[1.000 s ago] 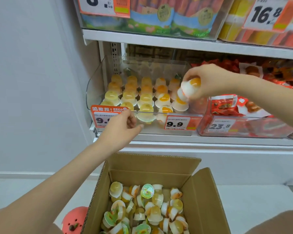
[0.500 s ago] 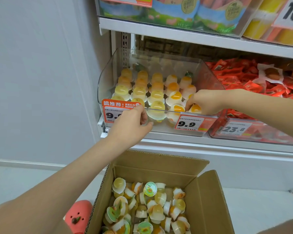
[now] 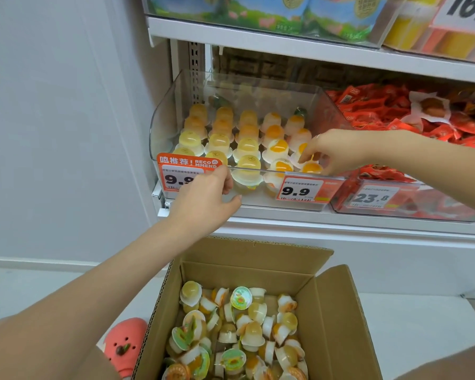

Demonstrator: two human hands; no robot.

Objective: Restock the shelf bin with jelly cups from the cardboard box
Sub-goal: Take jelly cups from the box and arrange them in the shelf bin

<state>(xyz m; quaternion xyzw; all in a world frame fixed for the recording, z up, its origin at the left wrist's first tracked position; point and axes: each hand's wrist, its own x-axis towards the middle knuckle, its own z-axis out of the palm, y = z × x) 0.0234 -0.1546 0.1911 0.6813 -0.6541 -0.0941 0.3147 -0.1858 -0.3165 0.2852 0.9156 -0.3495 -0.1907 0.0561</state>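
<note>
Clear plastic shelf bin [image 3: 165, 127]: rows of dome-up jelly cups, front right corner being filled.
Right hand [image 3: 337, 152]: fingertips pinching an orange-centred jelly cup [image 3: 311, 168] at the bin's front row.
Left hand [image 3: 206, 198]: fingers loosely curled on the bin's front lip, holding nothing.
Cardboard box [image 3: 337, 319]: loose cups, directly below both hands.
Nearer hand: left, judged.

We see yellow and orange-centred white jelly cups [image 3: 247, 149] in the clear shelf bin [image 3: 165, 124]. Its price tags [image 3: 302, 190] are orange-red with black digits. The cardboard box [image 3: 337, 319] is plain brown.
</note>
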